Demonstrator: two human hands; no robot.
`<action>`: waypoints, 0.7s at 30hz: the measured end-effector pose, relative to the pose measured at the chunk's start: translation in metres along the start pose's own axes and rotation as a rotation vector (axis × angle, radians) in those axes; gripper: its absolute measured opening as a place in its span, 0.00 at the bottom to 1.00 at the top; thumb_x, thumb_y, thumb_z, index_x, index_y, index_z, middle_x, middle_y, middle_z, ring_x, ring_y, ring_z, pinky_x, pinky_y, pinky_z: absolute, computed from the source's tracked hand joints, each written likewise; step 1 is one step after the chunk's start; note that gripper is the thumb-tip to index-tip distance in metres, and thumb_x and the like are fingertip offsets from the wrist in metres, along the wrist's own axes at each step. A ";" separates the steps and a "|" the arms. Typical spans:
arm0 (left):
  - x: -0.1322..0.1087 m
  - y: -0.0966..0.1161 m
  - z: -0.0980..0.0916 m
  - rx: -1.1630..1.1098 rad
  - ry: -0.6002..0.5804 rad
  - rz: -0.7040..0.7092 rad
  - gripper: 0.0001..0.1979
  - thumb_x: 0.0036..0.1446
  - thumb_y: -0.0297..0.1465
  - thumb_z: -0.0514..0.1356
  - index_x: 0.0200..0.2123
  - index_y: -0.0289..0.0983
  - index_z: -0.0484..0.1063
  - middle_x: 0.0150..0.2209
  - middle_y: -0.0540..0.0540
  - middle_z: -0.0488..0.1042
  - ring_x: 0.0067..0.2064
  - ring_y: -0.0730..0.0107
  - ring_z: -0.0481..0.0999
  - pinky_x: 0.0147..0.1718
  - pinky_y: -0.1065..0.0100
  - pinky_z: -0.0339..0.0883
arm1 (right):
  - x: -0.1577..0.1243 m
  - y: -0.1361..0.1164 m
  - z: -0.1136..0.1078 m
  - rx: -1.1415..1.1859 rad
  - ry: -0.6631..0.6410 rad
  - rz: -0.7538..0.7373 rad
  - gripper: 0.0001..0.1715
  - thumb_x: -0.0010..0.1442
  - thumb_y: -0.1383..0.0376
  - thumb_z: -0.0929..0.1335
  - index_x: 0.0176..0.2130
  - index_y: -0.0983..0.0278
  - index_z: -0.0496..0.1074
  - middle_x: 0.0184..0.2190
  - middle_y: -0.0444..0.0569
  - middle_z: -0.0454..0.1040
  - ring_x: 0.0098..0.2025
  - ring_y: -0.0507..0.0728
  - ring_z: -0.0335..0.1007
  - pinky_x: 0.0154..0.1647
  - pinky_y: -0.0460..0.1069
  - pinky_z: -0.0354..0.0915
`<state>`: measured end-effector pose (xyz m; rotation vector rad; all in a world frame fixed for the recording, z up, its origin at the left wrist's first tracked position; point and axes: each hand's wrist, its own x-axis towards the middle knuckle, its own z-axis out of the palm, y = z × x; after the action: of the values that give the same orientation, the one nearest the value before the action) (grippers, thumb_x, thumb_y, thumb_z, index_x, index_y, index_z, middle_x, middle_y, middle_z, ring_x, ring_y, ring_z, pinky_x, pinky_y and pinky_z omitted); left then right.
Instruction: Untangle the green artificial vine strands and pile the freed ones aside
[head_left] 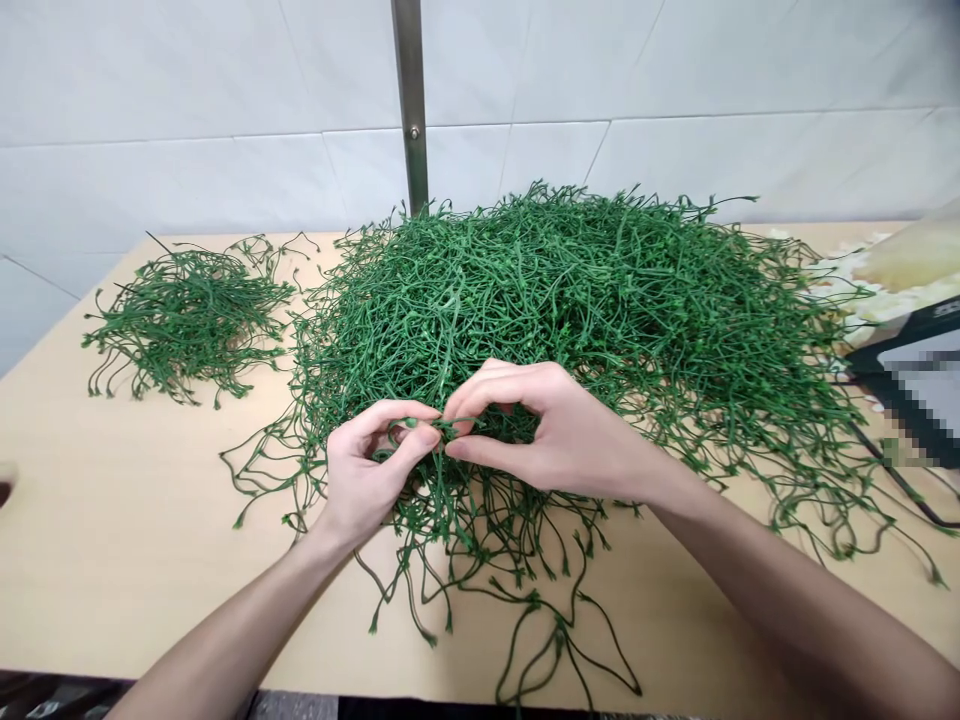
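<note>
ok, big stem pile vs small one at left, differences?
The big pile is broad and mounded; the small pile is a compact clump. The left hand and right hand pinch stems at the big pile's near edge; the small pile lies untouched. Both: thin green branching stems.

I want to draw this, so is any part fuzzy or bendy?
Head view: soft, even light, with only faint shadows beneath the left hand and right hand, which pinch a green stem; the stem pile looks sharp; the wall lines curve, probably the wide lens; a patch at right is blocked into squares.
</note>
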<state>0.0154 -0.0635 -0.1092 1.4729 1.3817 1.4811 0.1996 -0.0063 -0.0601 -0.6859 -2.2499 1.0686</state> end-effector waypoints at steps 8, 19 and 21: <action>0.001 0.002 -0.001 0.073 -0.161 0.008 0.06 0.55 0.29 0.64 0.35 0.37 0.81 0.28 0.50 0.80 0.24 0.78 0.70 0.23 0.77 0.64 | -0.003 -0.002 -0.006 -0.266 0.015 0.060 0.02 0.58 0.71 0.72 0.35 0.66 0.75 0.22 0.38 0.70 0.22 0.46 0.59 0.29 0.44 0.56; 0.001 -0.001 -0.001 -0.047 -0.191 0.081 0.03 0.56 0.25 0.63 0.31 0.37 0.75 0.34 0.48 0.79 0.37 0.73 0.78 0.35 0.75 0.70 | -0.005 -0.008 -0.008 -0.477 -0.207 0.091 0.11 0.67 0.68 0.65 0.35 0.67 0.75 0.29 0.46 0.76 0.29 0.51 0.68 0.31 0.46 0.56; 0.001 -0.002 0.000 -0.096 -0.203 0.049 0.06 0.50 0.25 0.68 0.28 0.37 0.73 0.32 0.49 0.78 0.36 0.73 0.78 0.36 0.75 0.70 | -0.004 -0.009 -0.008 -0.458 -0.241 0.106 0.11 0.67 0.70 0.64 0.37 0.66 0.75 0.27 0.44 0.77 0.26 0.50 0.67 0.29 0.46 0.54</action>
<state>0.0146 -0.0624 -0.1106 1.5582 1.1461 1.3661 0.2058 -0.0098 -0.0494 -0.9088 -2.7322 0.7117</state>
